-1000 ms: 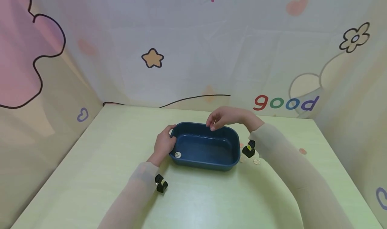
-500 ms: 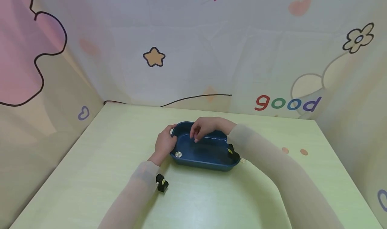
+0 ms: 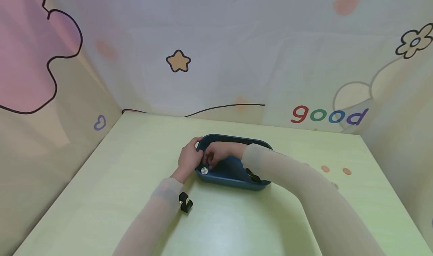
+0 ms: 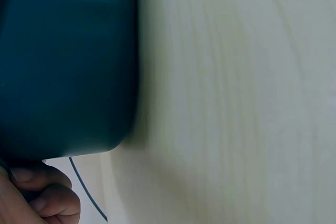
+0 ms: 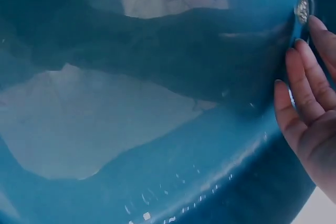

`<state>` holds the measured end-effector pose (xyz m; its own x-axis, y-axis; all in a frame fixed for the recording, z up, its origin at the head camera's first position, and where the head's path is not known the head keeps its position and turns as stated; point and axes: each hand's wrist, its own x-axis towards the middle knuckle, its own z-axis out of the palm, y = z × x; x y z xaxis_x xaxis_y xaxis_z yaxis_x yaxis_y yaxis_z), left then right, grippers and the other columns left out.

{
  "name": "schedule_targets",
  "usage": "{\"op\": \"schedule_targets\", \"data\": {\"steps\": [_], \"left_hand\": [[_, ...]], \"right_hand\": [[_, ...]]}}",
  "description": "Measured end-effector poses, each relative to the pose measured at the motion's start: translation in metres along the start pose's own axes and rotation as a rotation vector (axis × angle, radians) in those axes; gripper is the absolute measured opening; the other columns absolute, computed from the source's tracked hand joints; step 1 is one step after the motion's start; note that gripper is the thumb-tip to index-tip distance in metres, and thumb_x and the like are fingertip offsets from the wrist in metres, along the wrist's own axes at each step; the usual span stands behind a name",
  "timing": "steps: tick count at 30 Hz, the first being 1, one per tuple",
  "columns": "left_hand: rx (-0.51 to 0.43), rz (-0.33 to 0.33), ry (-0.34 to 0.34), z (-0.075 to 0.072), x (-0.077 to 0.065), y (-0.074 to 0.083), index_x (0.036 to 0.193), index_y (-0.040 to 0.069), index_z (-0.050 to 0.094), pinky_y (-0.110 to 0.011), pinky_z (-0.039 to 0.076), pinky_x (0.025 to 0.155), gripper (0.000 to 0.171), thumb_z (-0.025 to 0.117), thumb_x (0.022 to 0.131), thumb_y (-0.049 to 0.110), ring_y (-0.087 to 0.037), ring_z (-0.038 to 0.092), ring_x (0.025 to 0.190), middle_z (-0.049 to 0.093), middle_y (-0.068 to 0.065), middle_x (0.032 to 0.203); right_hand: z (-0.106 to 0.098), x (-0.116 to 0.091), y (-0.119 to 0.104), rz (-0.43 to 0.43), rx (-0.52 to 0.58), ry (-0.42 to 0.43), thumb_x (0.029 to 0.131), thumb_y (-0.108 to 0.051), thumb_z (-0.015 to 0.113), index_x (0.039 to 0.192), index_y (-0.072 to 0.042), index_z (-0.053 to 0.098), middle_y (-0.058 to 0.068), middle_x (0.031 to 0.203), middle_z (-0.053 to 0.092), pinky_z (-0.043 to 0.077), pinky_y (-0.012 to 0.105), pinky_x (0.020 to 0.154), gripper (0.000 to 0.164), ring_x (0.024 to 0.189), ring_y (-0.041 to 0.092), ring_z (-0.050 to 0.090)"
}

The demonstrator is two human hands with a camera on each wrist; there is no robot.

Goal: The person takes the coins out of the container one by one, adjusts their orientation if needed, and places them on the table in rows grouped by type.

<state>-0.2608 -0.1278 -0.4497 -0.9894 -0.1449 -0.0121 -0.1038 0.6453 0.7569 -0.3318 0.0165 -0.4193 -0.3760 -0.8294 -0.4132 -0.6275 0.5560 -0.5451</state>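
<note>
A dark blue rectangular basin (image 3: 233, 182) stands on the table. My left hand (image 3: 189, 159) grips its left end, thumb over the rim; in the left wrist view the curled fingers (image 4: 55, 200) lie against the basin's outer wall. Inside, at the front left corner, sits a silvery coin (image 3: 204, 170). My right hand (image 3: 219, 151) reaches down into the basin's left part. In the right wrist view its fingers are fairly straight, and one fingertip (image 5: 317, 23) is right beside the coin (image 5: 302, 9). Whether they touch, I cannot tell.
Copper-coloured discs (image 3: 325, 168) lie on the table (image 3: 230, 222) to the right of the basin. A silvery coin (image 3: 335, 185) is partly covered by the right sleeve (image 3: 297, 173). Behind the table hangs a printed cloth (image 3: 216, 75).
My right hand has moved left and down, from above the basin's back rim into its left end by the coin. The left hand keeps its grip. The view has shifted slightly.
</note>
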Motion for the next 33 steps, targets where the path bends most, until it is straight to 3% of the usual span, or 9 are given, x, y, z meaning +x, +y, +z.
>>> {"op": "schedule_targets", "data": {"steps": [16,26,33], "left_hand": [[-0.008,-0.021,-0.015,-0.001,0.001,0.001,0.148,0.018,0.054,-0.024,0.024,0.047,0.057,0.053,0.092,0.005,-0.012,0.033,0.049,0.035,0.004,0.057],[0.014,-0.008,-0.006,0.0,-0.001,0.002,0.147,0.017,0.056,-0.024,0.025,0.048,0.056,0.054,0.093,0.005,-0.013,0.037,0.053,0.037,0.003,0.062],[0.033,-0.015,-0.005,-0.001,-0.001,0.003,0.147,0.018,0.056,-0.024,0.023,0.048,0.056,0.054,0.092,0.005,-0.013,0.035,0.053,0.037,0.003,0.062]], "right_hand": [[0.012,0.014,0.001,0.009,-0.004,0.006,0.091,-0.008,0.075,0.116,0.001,0.072,0.004,0.086,0.066,0.042,0.015,0.072,0.027,0.075,0.006,0.052],[0.011,0.017,-0.001,0.069,0.001,0.029,0.089,-0.008,0.076,0.105,-0.001,0.074,0.002,0.086,0.066,0.043,0.016,0.073,0.017,0.077,0.008,0.053],[0.007,0.019,-0.001,0.079,0.034,0.032,0.094,-0.005,0.069,0.096,0.0,0.075,0.001,0.085,0.071,0.042,0.016,0.076,0.008,0.076,0.006,0.053]]}}
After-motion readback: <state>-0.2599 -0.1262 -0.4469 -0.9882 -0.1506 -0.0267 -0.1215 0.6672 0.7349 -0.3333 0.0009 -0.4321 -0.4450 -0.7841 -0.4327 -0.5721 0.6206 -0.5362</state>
